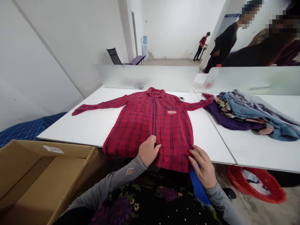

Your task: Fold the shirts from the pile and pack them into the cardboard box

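Observation:
A red plaid shirt (pixel 150 122) lies spread flat, front up and sleeves out, on a white table (pixel 93 125); its hem hangs over the near edge. My left hand (pixel 148 150) rests on the shirt near the button line at the hem, its fingers curled and pinching the cloth. My right hand (pixel 203 165) touches the shirt's lower right hem corner with its fingers stretched and apart. Both arms wear grey sleeves.
A heap of mixed clothes (pixel 250 114) lies on the adjoining table at the right. An open cardboard box (pixel 39 175) stands at the lower left, a red basket (pixel 257 182) on the floor at the right. Frosted dividers (pixel 147 76) back the tables. People stand beyond.

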`<state>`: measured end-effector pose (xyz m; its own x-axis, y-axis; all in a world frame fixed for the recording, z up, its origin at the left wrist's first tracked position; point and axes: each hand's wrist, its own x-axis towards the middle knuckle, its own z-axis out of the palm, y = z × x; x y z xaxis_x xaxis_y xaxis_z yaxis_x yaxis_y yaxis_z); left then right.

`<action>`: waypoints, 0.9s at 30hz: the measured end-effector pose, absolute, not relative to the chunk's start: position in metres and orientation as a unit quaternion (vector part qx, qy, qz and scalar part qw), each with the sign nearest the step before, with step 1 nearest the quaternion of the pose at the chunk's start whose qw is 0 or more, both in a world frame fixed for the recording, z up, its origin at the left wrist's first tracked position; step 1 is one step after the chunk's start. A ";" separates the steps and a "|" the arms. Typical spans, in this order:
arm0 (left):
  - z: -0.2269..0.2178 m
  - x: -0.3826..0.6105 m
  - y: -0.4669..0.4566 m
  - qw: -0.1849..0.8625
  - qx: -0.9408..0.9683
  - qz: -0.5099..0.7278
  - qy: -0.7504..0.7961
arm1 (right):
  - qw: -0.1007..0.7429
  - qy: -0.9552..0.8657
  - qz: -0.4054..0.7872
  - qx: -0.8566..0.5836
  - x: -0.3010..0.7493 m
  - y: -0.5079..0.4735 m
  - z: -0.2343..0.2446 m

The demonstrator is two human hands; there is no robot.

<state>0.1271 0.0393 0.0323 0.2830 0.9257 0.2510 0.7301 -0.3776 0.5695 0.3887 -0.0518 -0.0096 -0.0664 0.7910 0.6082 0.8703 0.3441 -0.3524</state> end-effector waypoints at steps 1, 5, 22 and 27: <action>0.032 0.128 0.040 0.181 0.783 0.281 0.525 | 0.380 -0.725 -0.053 -0.573 0.388 -0.052 -0.010; 0.029 0.134 0.044 0.189 0.787 0.291 0.510 | 0.384 -0.720 -0.059 -0.575 0.387 -0.052 -0.012; 0.040 0.124 0.030 0.183 0.754 0.481 0.408 | 0.339 -0.753 -0.070 -0.559 0.395 -0.047 -0.014; 0.028 0.109 0.018 0.197 0.790 0.385 0.435 | 0.350 -0.752 -0.062 -0.555 0.399 -0.045 -0.013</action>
